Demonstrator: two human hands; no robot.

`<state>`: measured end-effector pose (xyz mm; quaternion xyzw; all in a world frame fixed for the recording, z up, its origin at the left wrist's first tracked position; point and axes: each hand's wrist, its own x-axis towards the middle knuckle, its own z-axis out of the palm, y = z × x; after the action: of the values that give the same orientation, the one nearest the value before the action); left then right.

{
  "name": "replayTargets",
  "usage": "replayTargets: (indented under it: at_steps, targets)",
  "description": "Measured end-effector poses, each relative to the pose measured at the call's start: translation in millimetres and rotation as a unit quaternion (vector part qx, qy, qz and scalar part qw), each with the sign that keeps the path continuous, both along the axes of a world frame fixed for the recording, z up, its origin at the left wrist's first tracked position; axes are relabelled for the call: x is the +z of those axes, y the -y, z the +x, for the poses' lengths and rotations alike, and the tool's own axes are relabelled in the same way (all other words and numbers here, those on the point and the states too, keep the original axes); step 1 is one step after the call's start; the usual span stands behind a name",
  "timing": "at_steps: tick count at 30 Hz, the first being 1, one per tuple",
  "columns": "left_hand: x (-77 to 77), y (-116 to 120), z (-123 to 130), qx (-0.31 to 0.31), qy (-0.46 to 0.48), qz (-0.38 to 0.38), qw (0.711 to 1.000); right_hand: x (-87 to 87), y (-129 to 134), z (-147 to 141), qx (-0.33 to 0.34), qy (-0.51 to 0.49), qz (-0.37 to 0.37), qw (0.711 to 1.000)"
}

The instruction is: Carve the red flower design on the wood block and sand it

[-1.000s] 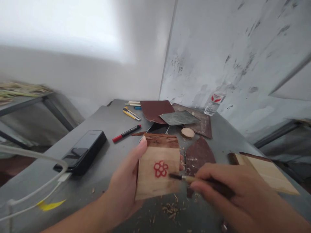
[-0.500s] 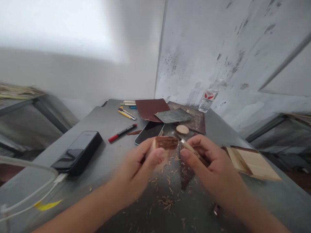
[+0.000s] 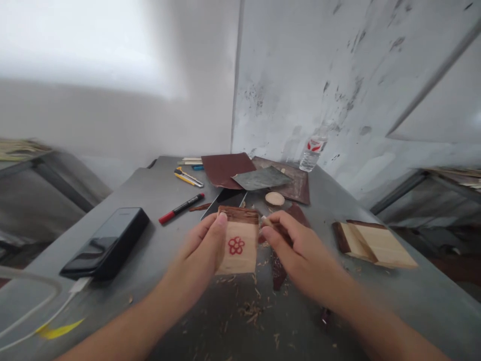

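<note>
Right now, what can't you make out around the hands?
Head view only:
- Tool in the right hand: fingers hide most of it; the tip is blurred.
- Wooden block: the left hand covers its left edge.
- Dark sandpaper sheet: the right hand hides its middle.
- Black phone: the block hides its near end.
- White cable: cut off by the left edge.

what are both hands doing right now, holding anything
Left hand: closed, holding a wooden block with a red flower.
Right hand: closed, gripping a small carving tool, mostly hidden by the fingers.
</note>
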<state>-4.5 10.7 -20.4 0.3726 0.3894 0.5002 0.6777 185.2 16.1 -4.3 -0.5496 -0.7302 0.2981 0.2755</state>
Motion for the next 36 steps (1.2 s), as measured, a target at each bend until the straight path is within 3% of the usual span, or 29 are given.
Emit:
replayTargets:
  at_steps: [2,6,11,19,23,28,36]
  targets:
    - [2.1,3.4,2.6,-0.010,0.028,-0.029,0.999,-3.3,3.1,-4.9,0.003,-0.007,-0.011,1.000]
    - [5.5,11.8,5.8,-0.053,0.024,-0.003,0.998,-6.6,8.1,-9.6,-0.007,-0.028,-0.008,1.000]
    - [6.3,15.9,6.1,-0.039,-0.004,-0.011,0.999,-5.5,7.2,-5.7,-0.014,-0.040,0.009,0.999]
    - [0.7,14.9,3.0,-0.062,0.034,-0.038,0.997,-3.6,6.2,-5.1,0.009,-0.063,-0.006,0.998]
    - [4.3,16.2,1.9,-0.108,0.073,-0.019,0.991,-3.6,4.7,-3.7,0.006,-0.069,0.008,0.998]
    - [10.0,21.2,3.5,-0.173,0.031,0.040,0.984,-0.2,5.9,-0.2,-0.009,-0.039,0.029,0.999]
    - [3.2,19.1,5.2,-0.131,0.064,0.000,0.989,-0.3,4.1,3.4,0.001,-0.008,0.045,0.999]
